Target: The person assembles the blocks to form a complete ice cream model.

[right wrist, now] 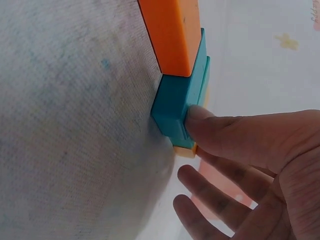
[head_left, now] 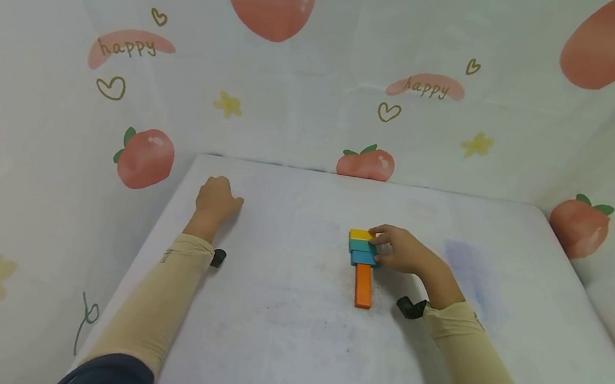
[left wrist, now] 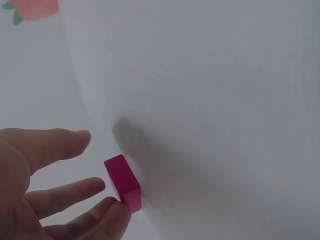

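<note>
Toward the table's far left corner, my left hand (head_left: 215,200) reaches out. In the left wrist view its thumb is spread from the fingers, and the lower fingertips are close against a magenta block (left wrist: 123,180); contact is unclear. My right hand (head_left: 407,250) is at the right end of a row of blocks. Its thumb touches the blue block (head_left: 364,258), the forefinger reaches the yellow block (head_left: 360,234), and the other fingers are spread. Between these two lies a teal block (head_left: 360,246). An orange block (head_left: 363,286) extends toward me from the blue one.
The blocks lie on a white-covered table (head_left: 274,345) with faint stains and a purplish smudge (head_left: 465,266) at right. A printed cloth backdrop (head_left: 309,94) rises behind and beside it. Dark wrist cameras (head_left: 411,308) hang beneath both sleeved forearms.
</note>
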`<state>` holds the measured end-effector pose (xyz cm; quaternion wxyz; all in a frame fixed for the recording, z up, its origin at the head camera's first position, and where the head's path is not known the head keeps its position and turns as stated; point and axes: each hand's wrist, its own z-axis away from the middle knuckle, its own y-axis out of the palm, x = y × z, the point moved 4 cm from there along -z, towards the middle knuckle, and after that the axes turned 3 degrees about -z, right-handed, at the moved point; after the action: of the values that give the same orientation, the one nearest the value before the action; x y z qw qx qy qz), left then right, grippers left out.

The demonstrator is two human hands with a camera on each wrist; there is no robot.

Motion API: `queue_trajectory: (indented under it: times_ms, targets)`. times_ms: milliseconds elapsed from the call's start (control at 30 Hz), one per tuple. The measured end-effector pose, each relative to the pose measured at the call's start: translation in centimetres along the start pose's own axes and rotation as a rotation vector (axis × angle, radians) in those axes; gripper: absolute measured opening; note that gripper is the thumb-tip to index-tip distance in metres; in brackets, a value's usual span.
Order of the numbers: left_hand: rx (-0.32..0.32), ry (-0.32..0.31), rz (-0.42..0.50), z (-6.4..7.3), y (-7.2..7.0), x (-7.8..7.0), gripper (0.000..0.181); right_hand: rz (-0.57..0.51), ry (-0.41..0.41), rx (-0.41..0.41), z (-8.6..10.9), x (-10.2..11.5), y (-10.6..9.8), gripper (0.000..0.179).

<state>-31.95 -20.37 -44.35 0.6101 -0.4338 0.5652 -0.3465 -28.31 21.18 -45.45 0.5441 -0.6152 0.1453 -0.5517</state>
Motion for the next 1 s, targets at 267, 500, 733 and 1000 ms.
queue_trajectory:
  times_ms: [267,500,733,1000]
  targets:
    - [-0.004,-0.022,-0.012,-0.02,0.10,-0.03,0.038,-0.005,0.011,0.004,-0.09,-0.21,0.01,0.038]
    - [-0.027,-0.014,-0.004,-0.38,0.25,0.40,0.021,0.001,0.009,0.005,-0.14,-0.15,-0.02,0.038]
    - [-0.055,-0.014,0.018,-0.39,0.24,0.27,0.019,-0.017,0.029,0.019,-0.12,-0.25,0.10,0.040]
    - [-0.055,0.003,0.025,-0.46,0.40,-0.29,0.023,-0.015,0.014,0.011,-0.07,-0.34,0.15,0.039]
